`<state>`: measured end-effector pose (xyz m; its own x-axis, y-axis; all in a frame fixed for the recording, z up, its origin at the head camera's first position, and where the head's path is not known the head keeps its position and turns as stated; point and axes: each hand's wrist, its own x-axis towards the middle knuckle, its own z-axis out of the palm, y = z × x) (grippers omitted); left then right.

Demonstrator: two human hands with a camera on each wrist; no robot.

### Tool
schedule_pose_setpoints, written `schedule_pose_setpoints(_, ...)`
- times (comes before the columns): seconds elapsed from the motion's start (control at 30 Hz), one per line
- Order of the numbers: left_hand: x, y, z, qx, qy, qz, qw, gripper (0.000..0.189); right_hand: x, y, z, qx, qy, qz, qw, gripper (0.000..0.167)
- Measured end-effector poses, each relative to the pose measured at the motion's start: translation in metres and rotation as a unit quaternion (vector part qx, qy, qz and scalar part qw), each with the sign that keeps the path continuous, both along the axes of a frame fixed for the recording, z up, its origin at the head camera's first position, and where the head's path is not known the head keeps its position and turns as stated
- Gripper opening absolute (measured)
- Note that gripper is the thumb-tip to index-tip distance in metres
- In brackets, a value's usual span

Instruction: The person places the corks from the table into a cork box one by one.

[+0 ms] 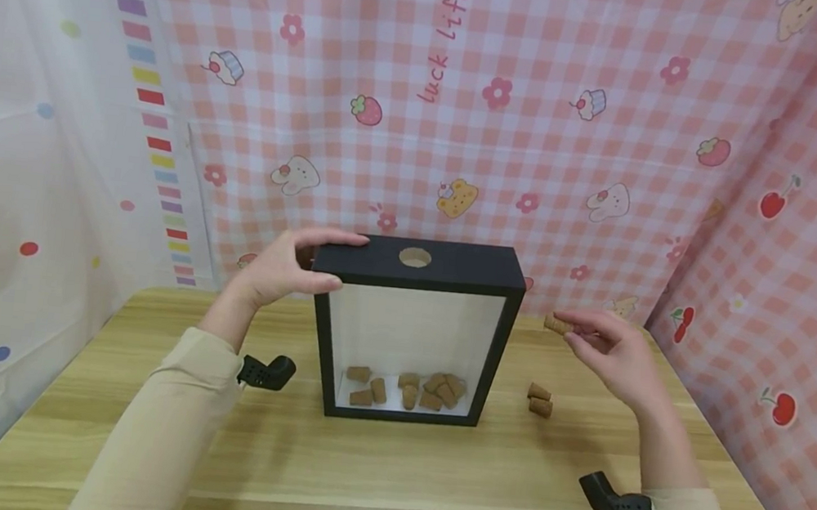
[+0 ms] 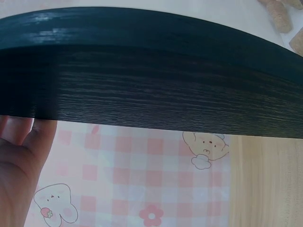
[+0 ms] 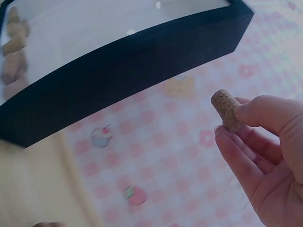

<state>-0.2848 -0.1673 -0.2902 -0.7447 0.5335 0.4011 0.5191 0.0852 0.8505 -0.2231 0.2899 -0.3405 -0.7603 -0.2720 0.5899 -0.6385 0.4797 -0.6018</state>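
A black shadow-box frame [image 1: 421,277] stands upright on the table, with a round hole [image 1: 416,257] in its top and a clear front. Several corks [image 1: 410,395] lie along its bottom inside. My left hand [image 1: 289,264] grips the frame's upper left corner, thumb in front and fingers across the top. To the right of the frame, my right hand [image 1: 613,353] pinches a cork [image 3: 226,109] between thumb and fingers, above the table and apart from the frame. Below that hand, two loose corks [image 1: 540,401] rest on the wood side by side.
The wooden table [image 1: 386,483] reaches back to a pink checked curtain [image 1: 404,148]. A white dotted curtain [image 1: 40,170] hangs at the left and another checked one [image 1: 782,283] at the right. Black wrist cameras [image 1: 617,501] sit on both forearms.
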Motion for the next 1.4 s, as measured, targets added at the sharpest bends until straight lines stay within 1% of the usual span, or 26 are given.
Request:
schedule_pose_setpoints(0.13, 0.0, 0.0, 0.0, 0.0, 0.001, 0.0, 1.0, 0.051, -0.002, -0.006, 0.025, 0.0, 0.022, -0.018, 0.9996, 0.031)
schedule_pose_setpoints(0.3, 0.0, 0.0, 0.001, -0.001, 0.001, 0.0, 1.0, 0.051, -0.005, -0.02, 0.053, -0.014, 0.041, -0.019, 0.9989, 0.03)
schedule_pose_setpoints(0.47, 0.001, 0.0, 0.002, 0.0, 0.0, 0.0, 1.0, 0.051, -0.007, -0.038, 0.075, -0.024, 0.054, 0.015, 0.9982, 0.031)
schedule_pose_setpoints(0.57, 0.001, 0.0, 0.002, -0.001, 0.002, -0.001, 1.0, 0.051, -0.008, -0.052, 0.085, -0.028, 0.057, 0.044, 0.997, 0.031)
schedule_pose_setpoints(0.73, 0.001, 0.0, 0.002, 0.0, 0.004, -0.002, 1.0, 0.051, -0.01, -0.075, 0.096, -0.012, 0.053, 0.081, 0.9953, 0.031)
schedule_pose_setpoints(0.8, 0.002, 0.0, 0.002, 0.001, 0.003, -0.002, 1.0, 0.052, -0.012, -0.085, 0.099, 0.006, 0.05, 0.09, 0.9947, 0.03)
schedule_pose_setpoints(0.9, 0.001, 0.0, 0.002, 0.001, 0.003, -0.003, 1.0, 0.051, -0.015, -0.098, 0.102, 0.038, 0.058, 0.102, 0.9924, 0.03)
schedule_pose_setpoints(1.03, 0.001, 0.0, 0.002, 0.001, 0.005, -0.002, 1.0, 0.051, -0.02, -0.114, 0.107, 0.084, 0.084, 0.105, 0.9874, 0.031)
schedule_pose_setpoints(1.2, 0.0, 0.0, 0.001, 0.005, 0.002, -0.009, 0.9999, 0.051, -0.026, -0.131, 0.111, 0.116, 0.103, 0.116, 0.981, 0.03)
schedule_pose_setpoints(1.27, 0.0, 0.0, 0.001, 0.006, 0.001, -0.012, 0.9999, 0.051, -0.028, -0.137, 0.113, 0.126, 0.104, 0.122, 0.9791, 0.03)
schedule_pose_setpoints(1.4, -0.001, 0.0, 0.0, 0.008, -0.002, -0.014, 0.9999, 0.051, -0.031, -0.149, 0.117, 0.164, 0.1, 0.118, 0.9742, 0.03)
